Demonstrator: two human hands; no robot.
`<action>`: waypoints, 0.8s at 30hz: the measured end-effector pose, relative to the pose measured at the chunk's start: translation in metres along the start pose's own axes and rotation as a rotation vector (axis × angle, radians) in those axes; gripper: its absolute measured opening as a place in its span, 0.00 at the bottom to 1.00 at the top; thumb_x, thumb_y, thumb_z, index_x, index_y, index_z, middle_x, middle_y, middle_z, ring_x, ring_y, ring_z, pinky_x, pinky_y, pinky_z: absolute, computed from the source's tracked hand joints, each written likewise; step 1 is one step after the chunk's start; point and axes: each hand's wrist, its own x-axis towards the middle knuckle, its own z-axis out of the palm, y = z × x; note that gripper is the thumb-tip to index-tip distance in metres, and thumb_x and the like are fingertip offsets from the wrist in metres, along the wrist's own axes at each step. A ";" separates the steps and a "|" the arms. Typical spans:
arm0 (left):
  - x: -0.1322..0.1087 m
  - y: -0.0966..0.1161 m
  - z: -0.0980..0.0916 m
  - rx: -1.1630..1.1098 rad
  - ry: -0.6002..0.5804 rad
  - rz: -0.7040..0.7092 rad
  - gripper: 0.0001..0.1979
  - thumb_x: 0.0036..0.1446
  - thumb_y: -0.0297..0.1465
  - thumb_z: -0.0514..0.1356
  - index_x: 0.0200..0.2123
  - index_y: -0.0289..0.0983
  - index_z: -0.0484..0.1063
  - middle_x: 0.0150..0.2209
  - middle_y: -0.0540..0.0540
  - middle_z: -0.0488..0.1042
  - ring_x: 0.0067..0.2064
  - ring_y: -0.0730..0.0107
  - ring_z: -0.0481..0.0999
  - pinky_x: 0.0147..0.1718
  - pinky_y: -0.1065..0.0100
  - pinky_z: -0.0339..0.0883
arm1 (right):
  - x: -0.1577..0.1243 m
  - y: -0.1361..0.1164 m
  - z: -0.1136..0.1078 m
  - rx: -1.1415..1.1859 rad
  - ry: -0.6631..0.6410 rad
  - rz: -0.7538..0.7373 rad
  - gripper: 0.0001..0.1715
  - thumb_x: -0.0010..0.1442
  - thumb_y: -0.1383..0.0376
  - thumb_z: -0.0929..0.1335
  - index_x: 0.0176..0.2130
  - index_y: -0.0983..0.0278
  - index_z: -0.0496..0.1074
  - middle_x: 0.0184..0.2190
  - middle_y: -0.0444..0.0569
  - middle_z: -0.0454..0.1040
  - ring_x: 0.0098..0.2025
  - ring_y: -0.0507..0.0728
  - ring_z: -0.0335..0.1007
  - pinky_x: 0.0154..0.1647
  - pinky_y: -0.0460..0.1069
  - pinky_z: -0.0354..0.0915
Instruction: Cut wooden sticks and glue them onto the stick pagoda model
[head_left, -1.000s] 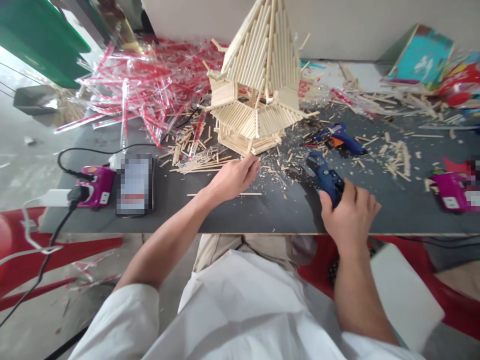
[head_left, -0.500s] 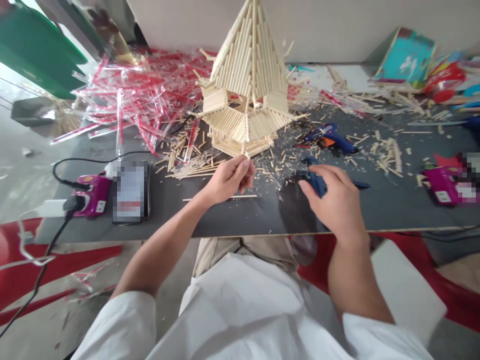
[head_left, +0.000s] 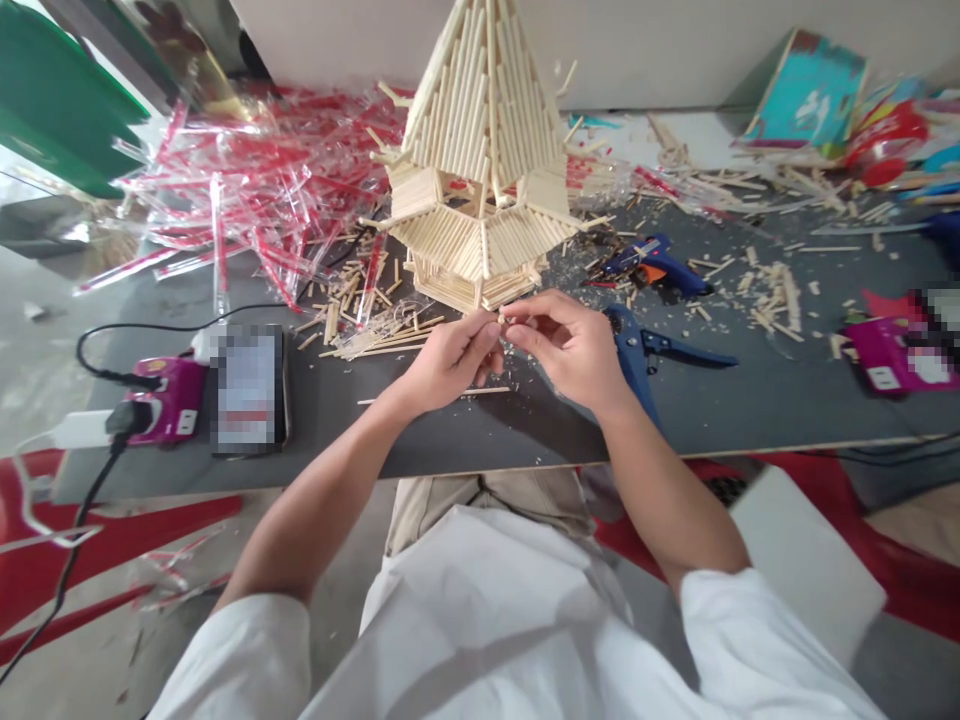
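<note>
A pagoda-like model of pale wooden sticks (head_left: 484, 240) stands on the dark table in front of me. Just below its near corner, my left hand (head_left: 456, 358) is closed in a pinch, its curled fingers partly hidden. A short wooden stick piece (head_left: 502, 317) shows at its fingertips. Thumb and forefinger of my right hand (head_left: 574, 345) pinch at that same small piece, so both hands meet there. To the right of my right hand lies a blue-handled hand cutter (head_left: 637, 360), partly covered by my forearm. One thin stick (head_left: 480, 391) lies under my left hand.
A blue glue gun (head_left: 660, 266) lies behind the cutter among wood scraps. Red-and-clear plastic wrappers (head_left: 262, 190) are heaped at back left. A phone (head_left: 249, 390) and a purple power socket (head_left: 171, 398) with cables sit left; another purple socket (head_left: 885, 355) is right.
My right hand has left the hand cutter and moved left to my left hand's fingertips. The cutter now lies on the table. My left hand keeps its pinch near the model; the view shifted slightly.
</note>
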 end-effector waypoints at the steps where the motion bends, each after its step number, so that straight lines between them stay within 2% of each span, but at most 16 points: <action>1: 0.000 0.001 0.000 0.023 -0.012 -0.008 0.18 0.77 0.43 0.49 0.41 0.36 0.69 0.29 0.49 0.76 0.23 0.79 0.72 0.24 0.75 0.67 | -0.001 0.003 0.001 0.047 -0.007 0.015 0.13 0.64 0.54 0.76 0.46 0.57 0.82 0.40 0.46 0.78 0.34 0.52 0.73 0.32 0.48 0.68; 4: 0.000 0.004 0.000 0.076 -0.041 -0.017 0.18 0.77 0.42 0.48 0.41 0.36 0.69 0.28 0.49 0.76 0.23 0.79 0.73 0.25 0.75 0.67 | -0.002 0.011 0.005 0.151 -0.021 0.053 0.15 0.62 0.52 0.77 0.45 0.57 0.82 0.39 0.45 0.78 0.29 0.51 0.71 0.29 0.48 0.68; 8: -0.001 0.006 -0.001 0.112 -0.057 -0.008 0.19 0.77 0.41 0.48 0.40 0.35 0.69 0.28 0.49 0.76 0.24 0.79 0.72 0.26 0.74 0.67 | -0.004 0.016 0.006 0.186 -0.002 0.052 0.17 0.61 0.50 0.77 0.43 0.58 0.82 0.36 0.44 0.77 0.28 0.50 0.70 0.29 0.48 0.67; 12: -0.002 0.008 0.000 0.153 -0.061 -0.001 0.21 0.77 0.41 0.48 0.35 0.36 0.70 0.28 0.48 0.76 0.24 0.78 0.73 0.28 0.74 0.67 | -0.006 0.016 0.003 0.177 -0.016 0.020 0.13 0.61 0.53 0.78 0.42 0.57 0.82 0.38 0.45 0.76 0.32 0.51 0.71 0.31 0.49 0.67; 16: -0.003 0.009 0.002 0.179 -0.044 0.007 0.24 0.77 0.41 0.50 0.30 0.36 0.70 0.25 0.50 0.74 0.24 0.79 0.72 0.28 0.75 0.66 | -0.007 0.014 0.002 0.221 -0.037 -0.019 0.09 0.63 0.57 0.76 0.41 0.58 0.80 0.43 0.46 0.75 0.37 0.52 0.72 0.35 0.49 0.69; 19: -0.002 0.007 0.002 0.157 0.022 0.004 0.20 0.76 0.41 0.52 0.34 0.35 0.73 0.24 0.50 0.75 0.23 0.79 0.72 0.27 0.75 0.65 | -0.008 0.010 0.003 0.304 -0.019 0.015 0.11 0.65 0.56 0.75 0.42 0.59 0.76 0.44 0.49 0.77 0.43 0.55 0.75 0.41 0.51 0.73; 22: -0.002 0.004 0.001 0.187 0.053 -0.016 0.16 0.75 0.40 0.54 0.42 0.35 0.75 0.25 0.51 0.76 0.23 0.78 0.72 0.27 0.75 0.66 | -0.006 -0.001 -0.004 0.293 0.006 0.044 0.12 0.66 0.55 0.74 0.43 0.59 0.73 0.41 0.48 0.79 0.39 0.53 0.75 0.41 0.51 0.74; 24: -0.002 0.002 0.001 0.254 0.032 -0.015 0.16 0.75 0.39 0.53 0.41 0.36 0.76 0.26 0.51 0.77 0.24 0.78 0.74 0.28 0.75 0.66 | -0.001 -0.014 -0.016 0.228 0.038 -0.009 0.11 0.67 0.56 0.74 0.43 0.59 0.73 0.39 0.47 0.80 0.35 0.52 0.75 0.37 0.49 0.73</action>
